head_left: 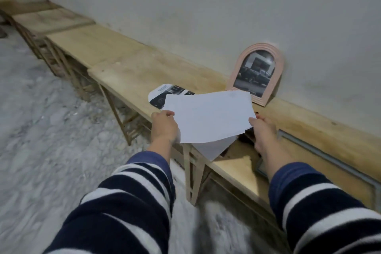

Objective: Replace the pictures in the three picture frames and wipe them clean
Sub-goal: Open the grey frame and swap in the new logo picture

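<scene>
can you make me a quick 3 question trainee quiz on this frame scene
1. True or false: the pink arched frame lies flat on the table.
2. What do both hands hold? A) a cloth B) white paper sheets C) a grey frame
3. Fill in: the arch-shaped printed picture lies on the table, partly under the ____.

Key:
1. False; it stands leaning against the wall.
2. B; the left hand and right hand hold the white paper sheets by opposite edges.
3. sheets
</scene>
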